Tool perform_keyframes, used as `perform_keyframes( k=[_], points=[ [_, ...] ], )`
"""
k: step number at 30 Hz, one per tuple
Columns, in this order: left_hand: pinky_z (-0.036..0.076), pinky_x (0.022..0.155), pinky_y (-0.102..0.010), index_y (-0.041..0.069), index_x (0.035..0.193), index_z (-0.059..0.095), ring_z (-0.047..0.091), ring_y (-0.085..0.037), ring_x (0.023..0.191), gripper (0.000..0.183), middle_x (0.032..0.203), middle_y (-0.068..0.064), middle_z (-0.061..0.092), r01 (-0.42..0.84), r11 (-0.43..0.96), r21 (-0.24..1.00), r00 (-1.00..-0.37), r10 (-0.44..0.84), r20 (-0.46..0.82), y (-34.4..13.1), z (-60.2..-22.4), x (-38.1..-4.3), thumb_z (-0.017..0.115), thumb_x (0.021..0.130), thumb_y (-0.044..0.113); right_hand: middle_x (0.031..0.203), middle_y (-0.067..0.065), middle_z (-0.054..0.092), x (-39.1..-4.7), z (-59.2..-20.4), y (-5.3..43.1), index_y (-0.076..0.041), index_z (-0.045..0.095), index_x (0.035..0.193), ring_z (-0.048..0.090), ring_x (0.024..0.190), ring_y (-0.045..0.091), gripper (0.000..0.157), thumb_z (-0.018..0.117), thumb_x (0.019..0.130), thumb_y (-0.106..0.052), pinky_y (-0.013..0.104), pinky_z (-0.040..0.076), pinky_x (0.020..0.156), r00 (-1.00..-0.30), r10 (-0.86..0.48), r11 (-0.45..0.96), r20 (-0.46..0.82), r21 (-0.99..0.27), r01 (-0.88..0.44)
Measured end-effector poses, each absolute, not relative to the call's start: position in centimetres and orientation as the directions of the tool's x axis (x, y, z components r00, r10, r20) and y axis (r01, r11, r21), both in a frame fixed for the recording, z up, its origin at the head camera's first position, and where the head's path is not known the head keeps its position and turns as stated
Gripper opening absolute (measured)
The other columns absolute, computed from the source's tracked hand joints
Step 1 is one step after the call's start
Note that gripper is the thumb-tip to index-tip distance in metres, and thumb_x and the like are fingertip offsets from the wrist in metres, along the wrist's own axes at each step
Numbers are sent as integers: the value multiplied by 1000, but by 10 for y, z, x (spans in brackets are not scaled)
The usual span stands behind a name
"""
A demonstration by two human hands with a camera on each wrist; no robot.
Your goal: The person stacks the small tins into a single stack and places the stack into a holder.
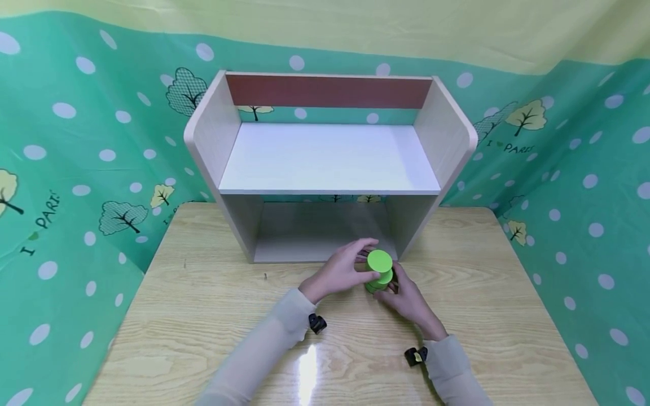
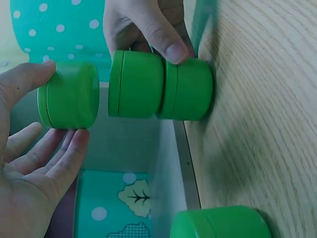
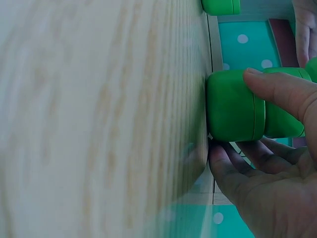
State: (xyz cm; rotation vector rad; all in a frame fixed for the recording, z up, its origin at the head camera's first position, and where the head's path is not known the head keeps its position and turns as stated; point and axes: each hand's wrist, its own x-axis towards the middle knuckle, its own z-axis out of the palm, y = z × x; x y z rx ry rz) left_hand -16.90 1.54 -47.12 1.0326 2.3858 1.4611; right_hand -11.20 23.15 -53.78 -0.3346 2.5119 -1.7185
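My left hand (image 1: 342, 270) pinches a small round green lidded jar (image 2: 69, 94) between thumb and fingertips. It hangs upright just above a stack of two like jars, with a narrow gap between. The upper jar (image 2: 136, 84) of that stack rests on the bottom jar (image 2: 190, 89), which stands on the table. My right hand (image 1: 408, 301) holds the bottom jar, its thumb on one side and its fingers curled round the other. Another green jar (image 2: 220, 223) stands apart on the table; in the head view it cannot be made out.
A two-tier shelf (image 1: 330, 160) with pale side panels and a reddish-brown back strip (image 1: 330, 91) stands behind the hands on the wooden table (image 1: 203, 316). The jars are near its lower front edge, toward the right. A green dotted curtain (image 1: 66, 152) surrounds the table's back and sides.
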Motion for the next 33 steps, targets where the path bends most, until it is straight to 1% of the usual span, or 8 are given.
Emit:
perform_keyframes(
  k=[4,7,11,14,20,24,29,33],
  points=[
    [50,99,-24,7,148,43,58,-13,117,71,137,-12,57,486,282,827,-737,641,214,21,-473,-169,79,89,26,147,25,42,-112,-536,232,-1,32,150,44,134,39,78,75,86,5,48,39,110,-975,-220,370,39,-921,-121],
    [50,99,-25,7,147,43,58,-15,118,71,137,-14,56,492,275,826,-730,647,220,24,-475,-169,79,89,27,147,27,42,-112,-537,233,0,30,150,43,134,40,79,76,86,4,50,39,110,-976,-213,382,36,-917,-117],
    [49,99,-22,5,147,43,58,-15,119,71,138,-15,56,487,268,831,-729,648,218,26,-478,-169,78,90,27,146,28,43,-112,-537,233,1,30,150,43,134,41,78,76,86,3,51,40,110,-977,-211,393,34,-912,-116],
    [49,99,-23,4,147,43,58,-14,119,71,138,-13,56,483,271,833,-731,648,213,26,-479,-169,78,90,27,145,29,43,-112,-537,233,2,30,150,43,133,42,78,76,86,2,52,40,109,-977,-213,401,32,-909,-117],
    [49,99,-23,7,148,43,56,-12,119,71,139,-5,54,484,292,825,-735,647,203,27,-480,-168,78,90,29,147,29,41,-112,-538,233,2,30,150,43,134,41,79,76,86,0,51,40,109,-978,-208,410,28,-905,-113],
    [51,99,-28,7,148,43,57,-13,119,70,139,-8,55,493,290,820,-730,650,208,28,-481,-168,78,90,26,148,28,41,-112,-538,233,2,30,150,43,134,40,79,77,86,0,50,41,109,-979,-202,412,23,-905,-106],
    [52,99,-34,4,148,43,57,-13,118,70,139,-10,54,504,272,820,-721,655,226,29,-482,-167,78,90,23,147,27,42,-112,-538,233,2,30,150,44,133,40,80,77,85,1,48,41,109,-979,-201,403,29,-909,-109],
    [52,100,-32,3,147,43,58,-13,118,71,140,-8,54,507,266,820,-719,655,232,31,-482,-167,79,89,22,146,27,44,-112,-539,233,2,31,150,45,132,40,80,77,85,1,49,42,108,-980,-195,412,31,-904,-110]
  ],
)
